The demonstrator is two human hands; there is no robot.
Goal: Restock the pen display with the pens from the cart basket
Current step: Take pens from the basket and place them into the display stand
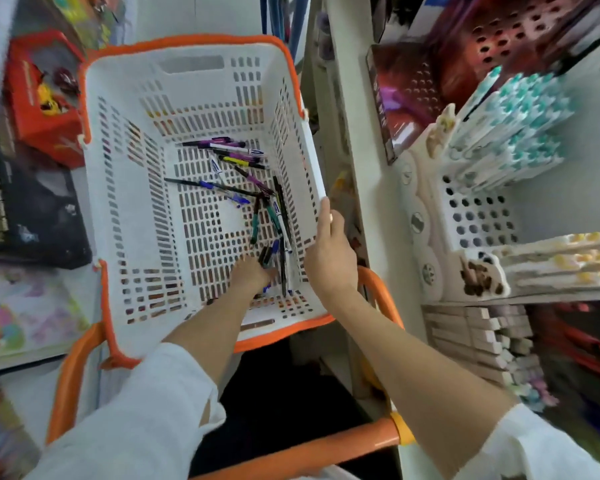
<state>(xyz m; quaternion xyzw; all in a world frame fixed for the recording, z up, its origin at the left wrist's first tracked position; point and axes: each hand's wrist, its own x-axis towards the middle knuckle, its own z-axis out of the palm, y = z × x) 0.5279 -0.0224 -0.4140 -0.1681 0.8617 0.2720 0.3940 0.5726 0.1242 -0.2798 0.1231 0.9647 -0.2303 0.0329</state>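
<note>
- Several pens (243, 188) lie scattered in a white, orange-rimmed basket (125, 202), their long axes crossing in all directions.
- Left hand (252, 275) grips a few pens in the near right corner; right hand (329, 251) clasps the basket's right rim.
- Perforated pen display (482, 216) sits on shop shelving to the right.

Head view, close, down into basket (194, 98)

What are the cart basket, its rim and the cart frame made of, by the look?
White basket: moulded plastic, matt; slotted walls in one piece. Orange rim: likely plastic or rubbery trim; it bends at the corners. Orange cart frame: round tube with a smooth sheen, probably painted metal, though plastic cannot be ruled out.
</note>
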